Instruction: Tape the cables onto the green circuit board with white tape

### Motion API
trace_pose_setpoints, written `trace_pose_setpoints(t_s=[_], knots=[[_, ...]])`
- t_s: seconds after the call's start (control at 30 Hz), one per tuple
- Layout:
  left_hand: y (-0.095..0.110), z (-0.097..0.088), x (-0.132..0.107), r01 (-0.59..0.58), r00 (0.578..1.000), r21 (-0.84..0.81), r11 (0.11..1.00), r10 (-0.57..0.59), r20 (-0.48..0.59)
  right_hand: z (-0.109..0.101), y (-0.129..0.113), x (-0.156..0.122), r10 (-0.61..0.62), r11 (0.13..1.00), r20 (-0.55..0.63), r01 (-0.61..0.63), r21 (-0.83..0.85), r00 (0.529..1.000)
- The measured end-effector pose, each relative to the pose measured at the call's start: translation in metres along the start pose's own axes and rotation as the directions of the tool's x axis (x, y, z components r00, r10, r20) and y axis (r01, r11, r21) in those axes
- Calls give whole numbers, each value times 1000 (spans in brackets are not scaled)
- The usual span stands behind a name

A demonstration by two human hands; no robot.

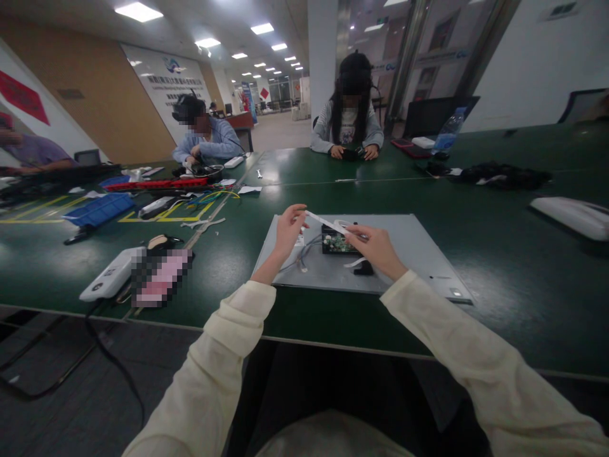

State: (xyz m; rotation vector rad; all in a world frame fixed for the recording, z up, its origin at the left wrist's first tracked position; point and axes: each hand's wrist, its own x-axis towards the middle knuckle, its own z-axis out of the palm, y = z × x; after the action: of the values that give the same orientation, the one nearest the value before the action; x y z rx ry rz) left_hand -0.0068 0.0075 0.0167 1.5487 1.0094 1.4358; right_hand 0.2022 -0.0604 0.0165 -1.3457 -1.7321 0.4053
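A white flat ribbon cable (325,221) is stretched between my hands above a grey metal panel (409,241). My left hand (289,231) pinches its left end between thumb and fingers. My right hand (375,249) grips the other end, where part of the strip loops behind the fingers. Beneath the cable, a green circuit board (335,243) sits in a black frame on the panel. Thin grey wires (307,249) run to the left of the board. A small black part (364,268) lies below my right hand, beside another white strip end.
A white device (113,274) lies on the green table at left, near a blurred pink item (164,279). Farther back are a blue tray (99,211) and a bottle (448,131). Co-workers sit across the table (349,114) and at far left (209,133).
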Motion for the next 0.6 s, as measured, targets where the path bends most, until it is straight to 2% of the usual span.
trace_pose_setpoints(t_s=[0.2,0.27,0.33,0.43,0.53,0.6], knots=[[-6,2,-3,-192,979,206,960,201,-26,1,-1,-1,-76,988,3,76,-132,997],[-6,-1,-3,-241,963,305,922,267,-47,2,0,-1,-127,973,16,128,-195,992],[-4,-2,-4,-312,934,430,847,355,-22,4,2,-1,-185,954,28,186,-237,982],[2,-1,-11,-448,881,591,671,443,165,9,6,-2,-272,921,59,278,-273,960],[10,7,-21,-577,813,646,499,420,402,14,9,-2,-340,887,97,353,-298,936],[14,14,-28,-644,764,645,411,375,524,17,12,-3,-365,873,114,382,-303,924]])
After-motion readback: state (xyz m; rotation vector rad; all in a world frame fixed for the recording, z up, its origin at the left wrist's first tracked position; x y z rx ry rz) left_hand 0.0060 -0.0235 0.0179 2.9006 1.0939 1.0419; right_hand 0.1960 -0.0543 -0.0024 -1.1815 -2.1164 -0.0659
